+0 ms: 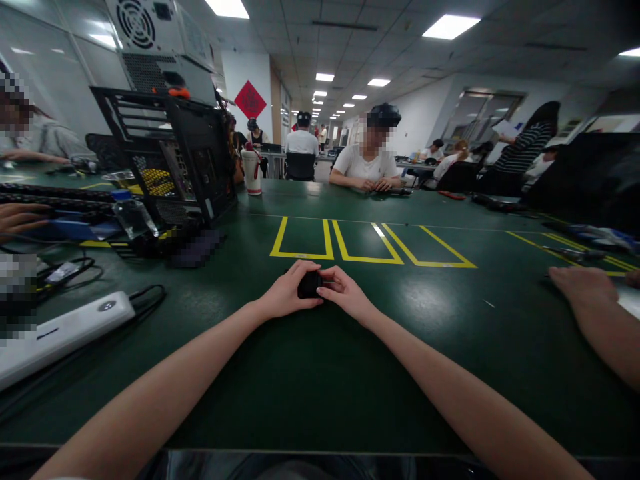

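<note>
A small black object, too dark to make out its kind, is held between my two hands just above or on the green tabletop. My left hand wraps it from the left, with thumb below and fingers over the top. From the right, the curled fingers and thumb of my right hand close on its edge. Yellow tape outlines lie on the table just beyond my hands.
To the left stand an open black computer case, a water bottle and a white power strip with cables. A paper cup is farther back. Another person's hand rests at right; a co-worker sits opposite.
</note>
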The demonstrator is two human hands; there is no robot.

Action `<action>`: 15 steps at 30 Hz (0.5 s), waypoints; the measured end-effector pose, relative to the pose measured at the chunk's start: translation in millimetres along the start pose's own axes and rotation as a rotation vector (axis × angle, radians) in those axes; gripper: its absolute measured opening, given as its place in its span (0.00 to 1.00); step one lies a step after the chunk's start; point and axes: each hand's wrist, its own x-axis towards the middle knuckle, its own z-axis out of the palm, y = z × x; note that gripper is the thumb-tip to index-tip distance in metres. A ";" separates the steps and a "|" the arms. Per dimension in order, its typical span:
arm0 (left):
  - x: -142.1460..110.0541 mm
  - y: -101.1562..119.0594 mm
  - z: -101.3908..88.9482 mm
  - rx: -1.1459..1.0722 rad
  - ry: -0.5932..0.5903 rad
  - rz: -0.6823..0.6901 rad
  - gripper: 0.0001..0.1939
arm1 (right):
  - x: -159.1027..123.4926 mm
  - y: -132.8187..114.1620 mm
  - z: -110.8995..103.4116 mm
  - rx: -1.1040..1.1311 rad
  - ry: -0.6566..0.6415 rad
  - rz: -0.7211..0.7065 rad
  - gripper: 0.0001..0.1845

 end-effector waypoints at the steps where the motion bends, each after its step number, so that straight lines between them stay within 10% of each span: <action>1: 0.0 0.1 0.0 -0.004 0.000 0.000 0.30 | 0.2 0.3 0.8 0.010 0.015 0.004 0.11; 15: 0.1 4.9 -2.0 0.041 -0.030 0.015 0.27 | 1.7 1.9 -1.8 -0.012 -0.004 0.043 0.15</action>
